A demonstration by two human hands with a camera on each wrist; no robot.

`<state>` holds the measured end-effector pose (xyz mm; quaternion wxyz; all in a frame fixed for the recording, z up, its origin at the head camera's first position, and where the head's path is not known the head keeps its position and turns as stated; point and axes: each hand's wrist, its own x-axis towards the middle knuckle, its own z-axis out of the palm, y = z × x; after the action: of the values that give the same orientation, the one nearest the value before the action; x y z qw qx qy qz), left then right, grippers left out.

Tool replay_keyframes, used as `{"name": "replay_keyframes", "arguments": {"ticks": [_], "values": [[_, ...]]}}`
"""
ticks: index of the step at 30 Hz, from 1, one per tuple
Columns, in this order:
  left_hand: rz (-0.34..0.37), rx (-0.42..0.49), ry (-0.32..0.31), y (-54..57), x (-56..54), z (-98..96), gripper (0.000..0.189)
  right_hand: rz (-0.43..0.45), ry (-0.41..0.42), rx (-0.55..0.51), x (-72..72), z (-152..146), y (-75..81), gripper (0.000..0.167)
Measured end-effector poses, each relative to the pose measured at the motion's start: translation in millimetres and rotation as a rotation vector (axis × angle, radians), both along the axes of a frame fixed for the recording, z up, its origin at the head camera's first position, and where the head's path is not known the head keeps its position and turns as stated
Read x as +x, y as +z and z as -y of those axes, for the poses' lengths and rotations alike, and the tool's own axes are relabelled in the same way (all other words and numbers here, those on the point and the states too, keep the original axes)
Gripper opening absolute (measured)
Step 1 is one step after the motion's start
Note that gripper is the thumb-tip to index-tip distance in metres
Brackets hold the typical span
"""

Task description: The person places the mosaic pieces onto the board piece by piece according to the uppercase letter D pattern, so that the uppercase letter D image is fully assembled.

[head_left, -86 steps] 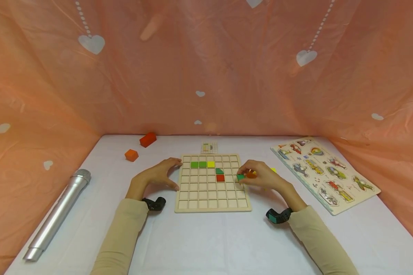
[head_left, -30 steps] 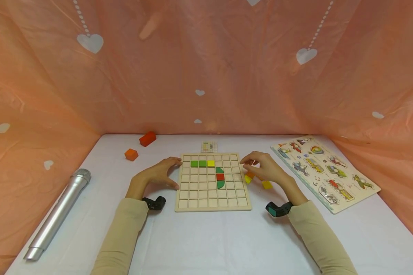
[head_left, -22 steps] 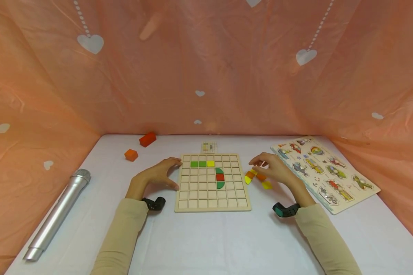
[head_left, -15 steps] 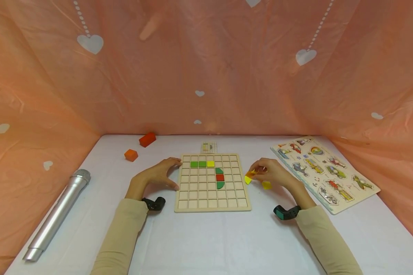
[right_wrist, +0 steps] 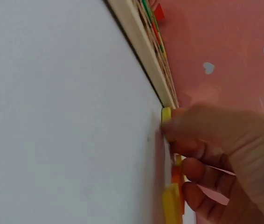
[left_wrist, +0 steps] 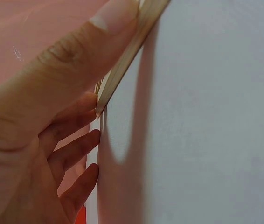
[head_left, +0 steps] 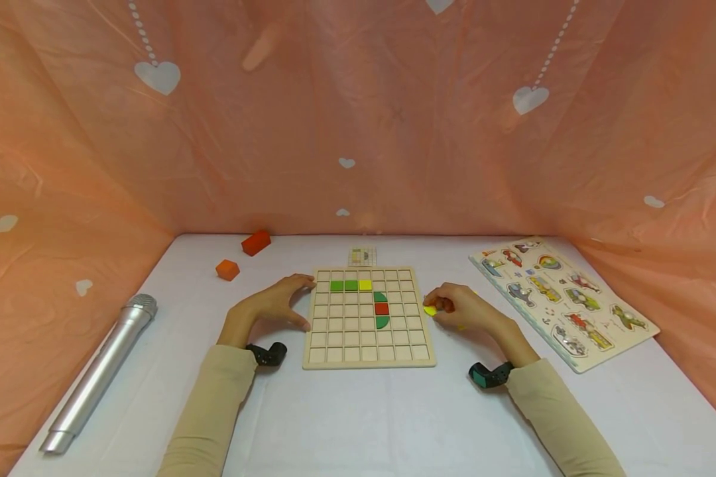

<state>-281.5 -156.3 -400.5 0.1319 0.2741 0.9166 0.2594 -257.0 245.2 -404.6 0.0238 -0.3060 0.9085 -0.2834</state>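
Step (judged): pickup of the yellow piece [head_left: 430, 310] was in hand.
Piece position: held just beside the board's right edge; lift from the table [head_left: 358, 424] could not be confirmed.
Right hand [head_left: 462, 308]: yellow piece was pinched by thumb and finger.
Left hand [head_left: 274, 301]: fingers were spread wide from the thumb at the left edge; nothing was gripped.
Next move (judged): lift over the right rim, then squaring to a cell, was called for.
Board [head_left: 353, 324]: green squares [head_left: 351, 285] and a yellow square [head_left: 365, 285] were seated near the far edge; a red square [head_left: 382, 309] was flanked by green quarters [head_left: 380, 297].
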Motion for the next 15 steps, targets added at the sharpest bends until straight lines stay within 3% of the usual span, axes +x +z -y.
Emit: {"name": "replay_keyframes", "arguments": {"ticks": [15], "values": [[0.004, 0.003, 0.008, 1.0, 0.9, -0.1, 0.087, -0.057, -0.065, -0.016, -0.7, -1.9, -6.7, 0.031]]}}
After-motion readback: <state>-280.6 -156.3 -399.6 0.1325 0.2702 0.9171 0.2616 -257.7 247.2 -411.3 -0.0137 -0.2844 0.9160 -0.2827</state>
